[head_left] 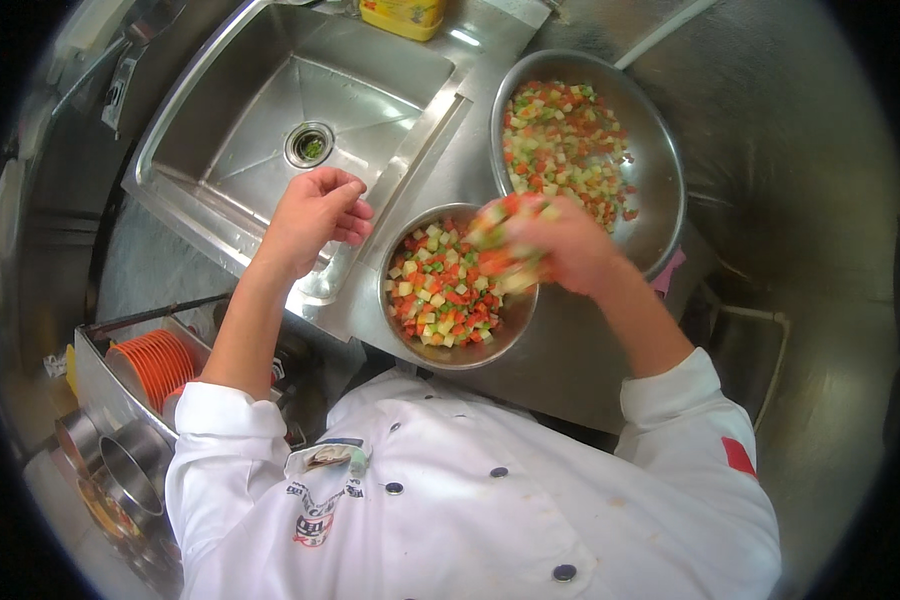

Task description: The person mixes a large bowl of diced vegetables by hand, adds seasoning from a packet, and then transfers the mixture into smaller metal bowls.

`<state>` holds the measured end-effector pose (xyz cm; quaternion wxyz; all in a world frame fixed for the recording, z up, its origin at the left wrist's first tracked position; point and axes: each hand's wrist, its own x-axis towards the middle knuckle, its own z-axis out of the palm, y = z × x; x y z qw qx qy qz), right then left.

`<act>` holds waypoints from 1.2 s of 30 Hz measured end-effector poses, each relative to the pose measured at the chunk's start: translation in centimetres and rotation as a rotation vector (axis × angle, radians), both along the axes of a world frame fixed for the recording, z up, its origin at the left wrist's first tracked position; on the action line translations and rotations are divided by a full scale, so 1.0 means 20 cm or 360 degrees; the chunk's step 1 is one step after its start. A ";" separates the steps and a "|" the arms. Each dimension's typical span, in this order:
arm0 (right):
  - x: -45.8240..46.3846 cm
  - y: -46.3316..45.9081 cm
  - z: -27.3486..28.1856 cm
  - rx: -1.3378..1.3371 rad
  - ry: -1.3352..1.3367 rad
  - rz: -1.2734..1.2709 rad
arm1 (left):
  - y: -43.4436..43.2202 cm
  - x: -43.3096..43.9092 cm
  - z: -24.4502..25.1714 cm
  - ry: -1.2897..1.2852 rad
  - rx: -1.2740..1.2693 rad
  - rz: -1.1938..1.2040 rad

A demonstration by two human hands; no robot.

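My right hand [570, 244] is blurred and holds a heap of diced vegetables [521, 225] over the right rim of the smaller steel bowl [521, 322]. In that bowl lie mixed red, orange, green and pale cubes [435, 289]. Just behind, a larger steel bowl [656, 187] carries more of the same dice [562, 142], spread over its left and middle, with bare metal at the right. My left hand [326, 206] hovers by the sink's near right edge, fingers loosely curled and apart, holding nothing.
A steel sink [247, 112] with green scraps in its drain [311, 146] is at the left. A yellow container [403, 16] stands behind it. Orange-rimmed plates [150, 367] fill a metal box at lower left, near steel pots [131, 465]. Pink cloth [669, 274] shows beside the larger bowl.
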<state>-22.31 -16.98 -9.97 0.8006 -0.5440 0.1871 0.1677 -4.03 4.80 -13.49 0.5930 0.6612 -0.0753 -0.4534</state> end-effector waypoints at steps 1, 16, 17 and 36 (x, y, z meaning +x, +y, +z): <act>0.01 0.08 -0.01 -0.0513 0.0002 0.0076 | 0.01 0.00 0.00 0.0006 -0.0003 0.0020; 0.09 -0.94 -0.21 -0.1321 0.0226 -0.0592 | -0.57 -0.11 -0.06 -0.0540 0.0165 -0.0353; 0.11 -1.02 -0.29 -0.1325 0.0177 -0.0591 | -0.63 -0.12 -0.07 -0.0610 0.0157 -0.0435; -0.01 -0.79 -0.44 0.0628 0.0156 -0.0734 | -0.73 -0.11 -0.08 0.0029 0.0063 -0.0313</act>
